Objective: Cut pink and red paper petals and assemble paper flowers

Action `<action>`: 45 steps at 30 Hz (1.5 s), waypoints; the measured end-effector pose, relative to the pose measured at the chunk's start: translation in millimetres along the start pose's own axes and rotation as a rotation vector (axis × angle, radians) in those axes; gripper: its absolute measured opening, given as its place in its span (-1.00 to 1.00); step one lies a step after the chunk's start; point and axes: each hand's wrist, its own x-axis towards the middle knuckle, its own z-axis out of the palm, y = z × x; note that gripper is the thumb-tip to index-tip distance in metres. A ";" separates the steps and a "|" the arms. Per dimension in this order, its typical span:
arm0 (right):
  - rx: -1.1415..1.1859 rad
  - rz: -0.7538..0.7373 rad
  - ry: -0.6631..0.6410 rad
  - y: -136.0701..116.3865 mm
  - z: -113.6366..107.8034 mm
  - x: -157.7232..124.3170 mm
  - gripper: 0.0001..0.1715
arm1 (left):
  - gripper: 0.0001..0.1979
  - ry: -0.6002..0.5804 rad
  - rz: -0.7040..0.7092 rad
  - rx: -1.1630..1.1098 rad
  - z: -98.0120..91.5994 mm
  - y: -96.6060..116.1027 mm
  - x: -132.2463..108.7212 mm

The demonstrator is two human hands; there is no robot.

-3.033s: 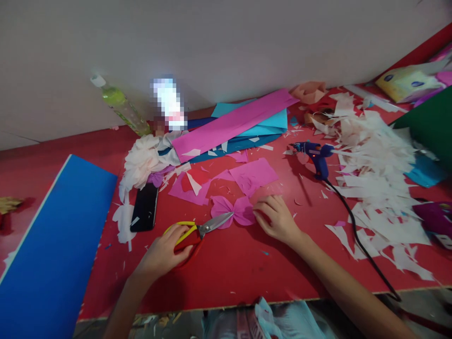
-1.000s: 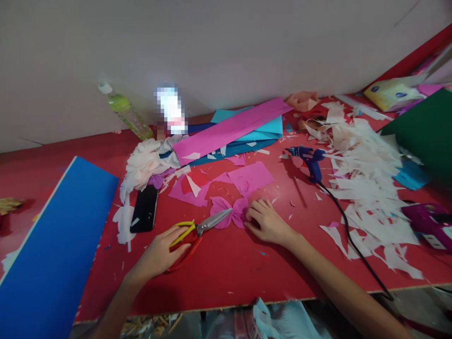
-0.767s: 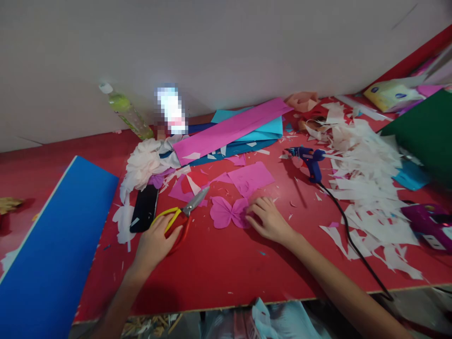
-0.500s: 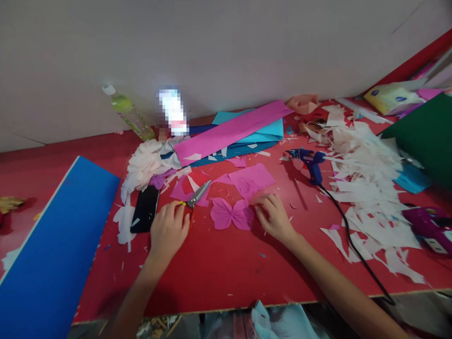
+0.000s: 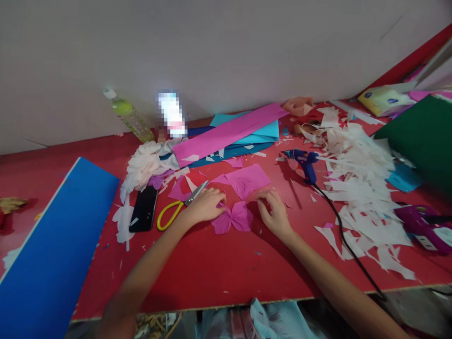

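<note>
A magenta crepe paper piece with butterfly-like petals [image 5: 233,220] lies on the red table between my hands. My left hand [image 5: 206,205] reaches over its upper left petal, fingertips at the edge and partly covering it; thumb and fingers look slightly apart. To the right of the piece, my right hand [image 5: 274,212] is held low with loosely curled fingers and nothing visible in them. Yellow-handled scissors [image 5: 170,215] lie beside my left wrist, blades pointing up and away. Just beyond the petals is a cut magenta paper sheet [image 5: 247,178].
A blue glue gun [image 5: 304,160] with a black cord sits to the right, near heaped white paper scraps [image 5: 363,179]. A black phone [image 5: 144,209] and a pale paper flower [image 5: 143,165] lie left. A blue board [image 5: 60,245] covers the left side; folded crepe paper [image 5: 229,132] lies behind.
My left hand has moved right, off the scissors' handles and onto the petal piece's upper left. My right hand has barely shifted. The view has turned slightly.
</note>
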 end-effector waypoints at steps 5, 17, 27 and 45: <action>0.107 0.111 -0.004 0.3 -0.9 -0.1 -0.88 | -0.87 -0.007 0.059 -0.080 -8.7 5.1 -4.6; 1.095 0.812 -0.104 -31.6 14.8 3.9 -0.70 | -0.93 0.716 0.003 -0.151 -5.3 19.6 -33.3; 1.136 0.645 -0.139 -47.2 23.4 7.3 -0.60 | -0.88 1.159 0.233 0.403 1.5 40.5 -48.5; 0.771 0.172 0.031 -37.1 19.6 3.6 -0.79 | -0.84 1.198 0.478 0.423 4.5 44.2 -64.9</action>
